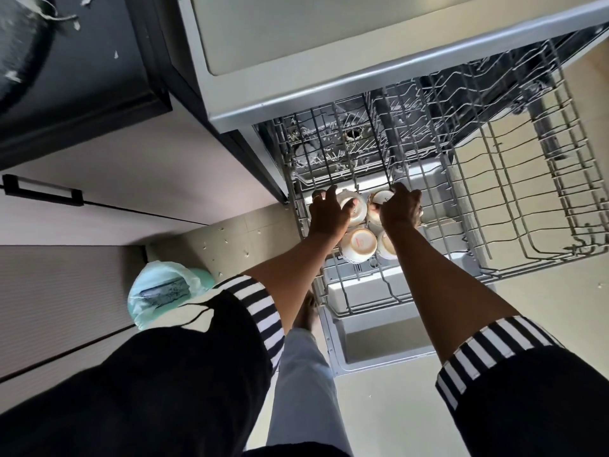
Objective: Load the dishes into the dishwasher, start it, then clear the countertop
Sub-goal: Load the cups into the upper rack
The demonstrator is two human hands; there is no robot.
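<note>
The dishwasher stands open with its wire rack [514, 206] pulled out over the lowered door [379, 344]. Several white cups sit upside down at the rack's near left corner. My left hand [328, 214] grips one upturned cup [357, 206] at the back left. My right hand [400, 207] curls over the cup [382, 196] beside it. Two more cups stand in front, one [358, 244] in plain view, the other [385, 248] partly hidden by my right forearm.
A dark countertop [82, 77] with scraps on it lies at upper left, above pale cabinet fronts with a black handle [43, 191]. A bin lined with a light green bag [164, 291] stands by my left leg. Crumbs dot the floor [230, 242].
</note>
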